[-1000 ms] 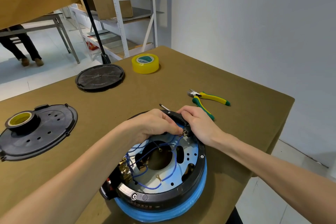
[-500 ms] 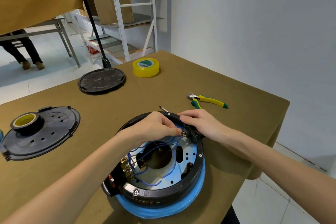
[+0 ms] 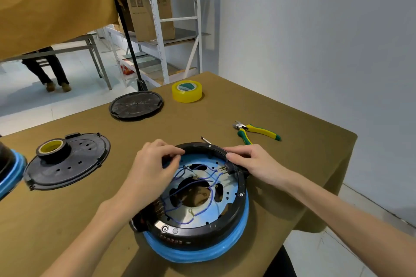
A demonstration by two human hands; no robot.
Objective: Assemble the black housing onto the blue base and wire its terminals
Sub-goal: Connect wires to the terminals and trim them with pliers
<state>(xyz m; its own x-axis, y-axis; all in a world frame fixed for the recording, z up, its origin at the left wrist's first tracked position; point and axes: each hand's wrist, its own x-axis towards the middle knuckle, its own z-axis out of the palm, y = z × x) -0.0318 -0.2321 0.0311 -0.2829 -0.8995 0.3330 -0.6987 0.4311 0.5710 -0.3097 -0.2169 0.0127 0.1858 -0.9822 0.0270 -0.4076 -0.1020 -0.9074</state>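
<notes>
The black housing (image 3: 234, 216) sits as a ring on the blue base (image 3: 202, 252), near the table's front edge. Inside it, thin blue wires (image 3: 203, 181) loop over a metal plate with a central hole. My left hand (image 3: 153, 168) grips the ring's far-left rim, with the thumb inside over the wires. My right hand (image 3: 249, 162) holds the far-right rim, fingertips next to a small black terminal block (image 3: 229, 168) where wire ends meet. Both hands hide the rim under them.
Green-and-yellow pliers (image 3: 258, 131) and a screwdriver tip (image 3: 206, 140) lie behind the housing. Further back are a yellow tape roll (image 3: 186, 92) and a black round lid (image 3: 136, 105). At left, a perforated black plate (image 3: 74, 164) carries a tape roll (image 3: 53, 148); a second blue-and-black unit (image 3: 9, 168) stands at the left edge.
My left hand has left the terminal block and slid left onto the ring's rim. My right hand stays by the terminal. The wires inside are more exposed.
</notes>
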